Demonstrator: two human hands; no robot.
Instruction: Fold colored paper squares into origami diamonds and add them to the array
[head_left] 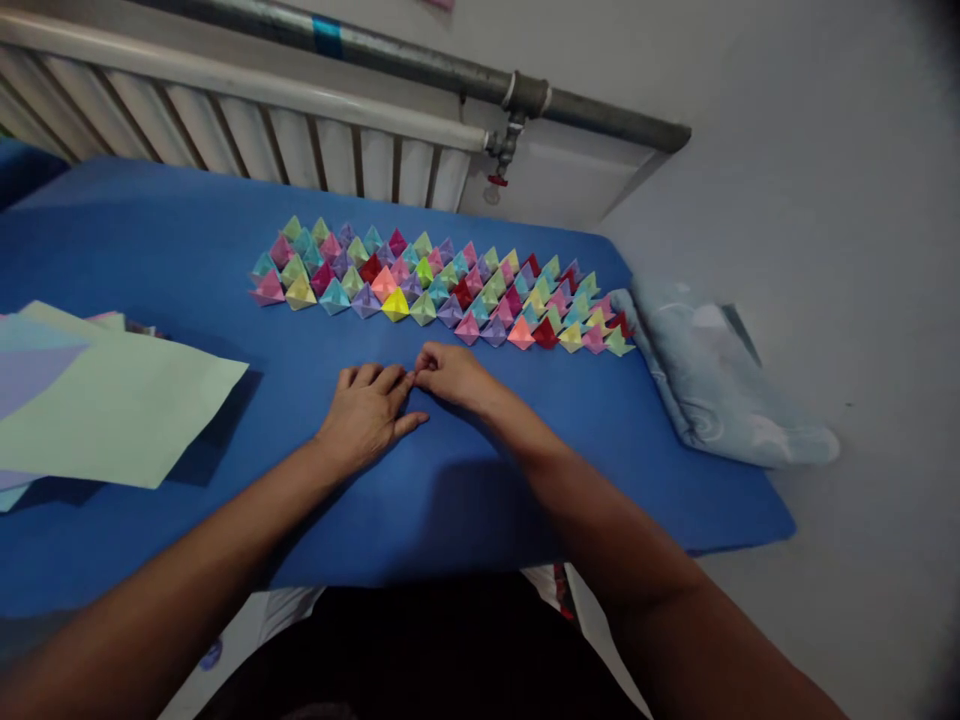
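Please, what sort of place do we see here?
Probably a room in a home or a dormitory, though I cannot be sure. A white radiator and a metal pipe run along the wall, and a folded, patterned cloth lies at the end of the blue table.

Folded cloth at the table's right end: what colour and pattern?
The folded cloth is pale grey-blue with whitish swirls; head view.

Left hand [365,412]: palm down, fingers toward twelve to one o'clock, thumb at two. Right hand [452,374]: fingers curled, tips pinched, pointing ten o'clock, meeting left fingertips. Forearms bare.
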